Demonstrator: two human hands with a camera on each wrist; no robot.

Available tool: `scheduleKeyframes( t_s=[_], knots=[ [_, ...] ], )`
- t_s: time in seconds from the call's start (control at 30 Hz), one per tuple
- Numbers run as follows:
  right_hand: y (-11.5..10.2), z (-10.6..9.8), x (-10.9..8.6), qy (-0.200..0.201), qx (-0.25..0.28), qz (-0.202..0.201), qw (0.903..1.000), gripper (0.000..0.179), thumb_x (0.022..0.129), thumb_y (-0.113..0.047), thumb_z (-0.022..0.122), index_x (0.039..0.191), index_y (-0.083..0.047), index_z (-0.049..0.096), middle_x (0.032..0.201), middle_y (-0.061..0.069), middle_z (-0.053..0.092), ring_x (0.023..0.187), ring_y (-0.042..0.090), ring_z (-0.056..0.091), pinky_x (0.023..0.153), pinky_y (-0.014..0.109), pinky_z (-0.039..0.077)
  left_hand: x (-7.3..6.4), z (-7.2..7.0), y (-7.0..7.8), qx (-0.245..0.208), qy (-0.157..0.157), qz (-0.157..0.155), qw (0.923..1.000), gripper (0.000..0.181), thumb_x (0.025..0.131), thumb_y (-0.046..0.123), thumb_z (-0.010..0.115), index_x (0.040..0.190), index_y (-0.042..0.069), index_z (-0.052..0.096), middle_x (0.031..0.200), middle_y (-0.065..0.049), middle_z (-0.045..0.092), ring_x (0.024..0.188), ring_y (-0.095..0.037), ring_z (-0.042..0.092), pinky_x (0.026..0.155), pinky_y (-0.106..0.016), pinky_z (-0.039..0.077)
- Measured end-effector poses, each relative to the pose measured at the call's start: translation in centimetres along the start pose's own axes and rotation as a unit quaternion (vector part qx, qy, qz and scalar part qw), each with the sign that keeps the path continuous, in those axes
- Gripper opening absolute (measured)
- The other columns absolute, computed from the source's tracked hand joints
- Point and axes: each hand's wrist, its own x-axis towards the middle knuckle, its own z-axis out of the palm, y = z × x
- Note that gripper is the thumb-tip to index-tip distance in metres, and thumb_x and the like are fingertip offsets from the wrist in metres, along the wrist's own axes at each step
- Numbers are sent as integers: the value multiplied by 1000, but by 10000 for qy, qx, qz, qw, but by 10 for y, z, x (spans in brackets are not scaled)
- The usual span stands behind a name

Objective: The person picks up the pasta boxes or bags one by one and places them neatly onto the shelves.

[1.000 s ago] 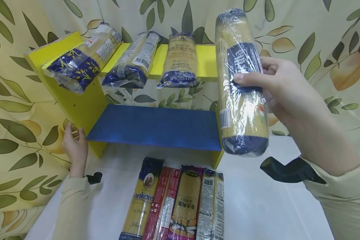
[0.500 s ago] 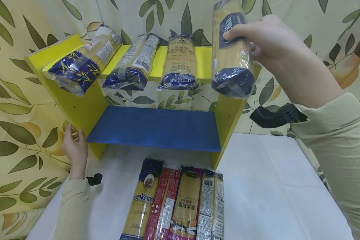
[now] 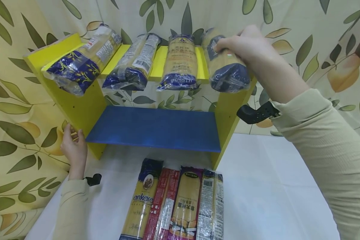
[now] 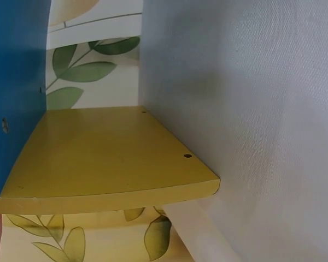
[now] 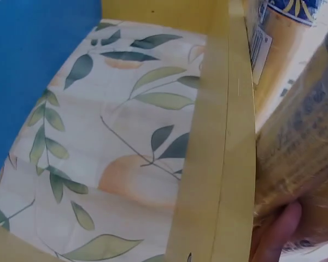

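Note:
On the right end of the yellow top shelf (image 3: 159, 63), my right hand (image 3: 252, 48) grips a clear-wrapped spaghetti pack (image 3: 228, 68) from above, thumb on its dark blue label. The pack's blue end sticks out past the shelf's front edge. In the right wrist view a fingertip (image 5: 287, 224) presses the wrapper, beside the shelf edge. My left hand (image 3: 74, 148) is at the outer side of the yellow left panel (image 3: 75, 106), fingers loosely bent and touching it. Only a sliver of that hand shows in the left wrist view.
Three more pasta packs lie along the top: a tilted one (image 3: 84, 60), a barcoded one (image 3: 135, 61) and a spaghetti pack (image 3: 181, 63). Below is a blue shelf (image 3: 153, 128). Several packs, including an Ankara pack (image 3: 142, 200), lie on the white table (image 3: 267, 186).
My right hand has carried the spaghetti pack left and back, from in front of the unit onto the top shelf's right end. The left hand has stayed put.

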Motion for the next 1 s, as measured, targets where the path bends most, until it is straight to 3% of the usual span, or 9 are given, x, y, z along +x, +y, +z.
scheduleKeyframes(
  t_s=[0.1,0.2,0.27,0.43,0.53,0.63,0.8,1.0],
  knots=[
    [1,2,-5,43,-103,-134,9998,28,84,-32,69,101,-10,62,72,-5,65,53,11,65,54,23,56,0,0,0,-23,2,26,10000,33,93,13,56,124,2,59,107,-21,66,75,24,42,67,3,34],
    [1,5,-8,237,-73,-269,9993,41,89,-33,63,122,-12,55,96,-7,61,65,9,64,59,19,56,-1,0,1,-45,5,42,10000,32,93,13,56,122,0,59,107,-22,66,75,24,42,67,3,34],
    [2,6,-9,415,-24,-397,9983,42,92,-33,58,128,-15,50,107,-7,53,70,9,59,59,17,54,-1,-1,1,-64,3,46,10000,32,93,13,56,122,0,59,107,-22,65,76,24,42,67,3,34],
    [9,8,-22,664,192,-1102,9915,18,95,-26,54,112,-19,54,98,-7,48,63,9,43,49,16,40,-1,-1,1,-79,-3,72,9999,34,93,13,56,125,1,58,107,-21,65,76,24,42,68,3,34],
    [17,9,-35,717,404,-1617,9834,11,94,-22,56,104,-18,59,91,-6,50,60,9,39,48,17,34,-1,-2,0,-68,-8,104,9999,33,94,13,56,124,0,58,106,-21,64,77,24,42,69,2,34],
    [25,9,-51,885,508,-2047,9735,11,93,-18,56,101,-16,64,91,-6,53,62,10,41,53,16,37,-1,-1,0,-60,-18,111,9999,33,94,14,55,124,1,58,107,-21,64,77,24,42,69,2,34],
    [44,10,-79,1363,311,-2672,9535,16,93,-20,58,102,-14,69,94,-9,59,79,10,50,71,21,42,-1,-1,0,-21,-65,2,10000,38,94,15,55,131,4,56,110,-21,64,77,24,41,69,3,34],
    [67,16,-108,1775,191,-3275,9278,16,92,-16,60,102,-11,71,93,-5,64,81,11,54,72,22,40,0,0,-2,0,-95,-78,9999,38,94,15,55,131,7,56,110,-19,64,77,24,41,69,2,34]
  ],
)
